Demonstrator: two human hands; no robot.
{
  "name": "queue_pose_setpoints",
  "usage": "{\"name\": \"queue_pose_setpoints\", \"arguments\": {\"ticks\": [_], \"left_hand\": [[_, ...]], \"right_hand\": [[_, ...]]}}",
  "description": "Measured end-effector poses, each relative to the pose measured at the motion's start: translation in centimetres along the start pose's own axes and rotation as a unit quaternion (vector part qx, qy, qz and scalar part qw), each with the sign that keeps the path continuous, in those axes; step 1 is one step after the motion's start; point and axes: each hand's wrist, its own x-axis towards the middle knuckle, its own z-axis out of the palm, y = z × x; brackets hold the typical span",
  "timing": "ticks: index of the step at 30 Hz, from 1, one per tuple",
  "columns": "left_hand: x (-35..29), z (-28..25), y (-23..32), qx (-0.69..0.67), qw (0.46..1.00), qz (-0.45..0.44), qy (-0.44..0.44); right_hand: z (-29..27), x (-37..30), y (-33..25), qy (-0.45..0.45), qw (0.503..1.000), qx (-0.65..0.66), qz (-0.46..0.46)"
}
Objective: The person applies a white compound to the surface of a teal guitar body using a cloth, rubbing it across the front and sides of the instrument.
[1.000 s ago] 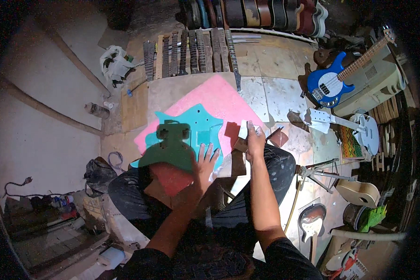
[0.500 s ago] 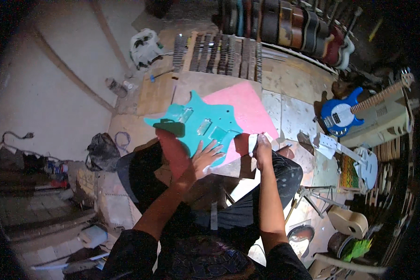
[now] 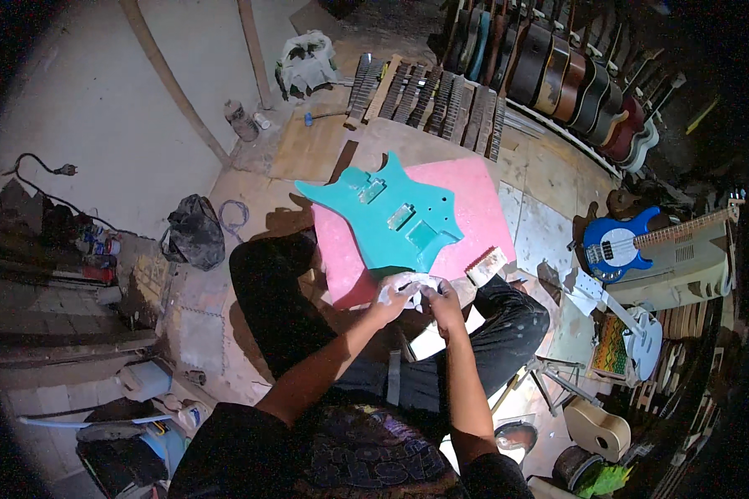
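Note:
A teal electric guitar body (image 3: 366, 223) with open cavities and small holes lies on a pink pad (image 3: 484, 208) in front of me. Both hands meet at the body's near edge. Between them is a white crumpled piece (image 3: 409, 281), cloth or paper; I cannot tell which. My left hand (image 3: 391, 304) is closed around its left side, while the fingers of my right hand (image 3: 444, 308) pinch its right side. On the pad's right corner rests a pale block (image 3: 486, 266) with a reddish, bristle-like edge.
Beyond the pad lie several guitar necks (image 3: 429, 96) in a row. A rack of guitars (image 3: 549, 75) stands at the far right. A blue bass guitar (image 3: 624, 243) leans on a beige case to the right. At left sits a black plastic bag (image 3: 193, 233).
My left hand has left the guitar body's face and joined my right hand, which moved left from the pad's right corner. The whole view has shifted and turned.

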Motion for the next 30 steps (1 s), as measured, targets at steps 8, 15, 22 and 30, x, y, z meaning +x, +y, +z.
{"name": "queue_pose_setpoints", "arguments": {"ticks": [8, 15, 22, 30], "left_hand": [[-1.8, 0.0, -0.3, 0.021, 0.994, 0.039, 0.100], [-2.6, -0.4, 2.4, 0.035, 0.997, -0.022, 0.067], [-3.8, -0.7, 3.6, 0.031, 0.998, -0.024, -0.039], [-4.1, -4.7, 0.5, 0.018, 0.997, -0.067, -0.022]], "right_hand": [[3.8, -4.2, -1.5, 0.186, 0.897, -0.297, -0.268], [4.6, -5.0, -2.7, 0.069, 0.939, -0.254, -0.223], [2.5, -4.9, -1.3, 0.010, 0.950, -0.241, -0.200], [3.7, -5.3, 0.1, -0.135, 0.957, -0.178, -0.183]]}}
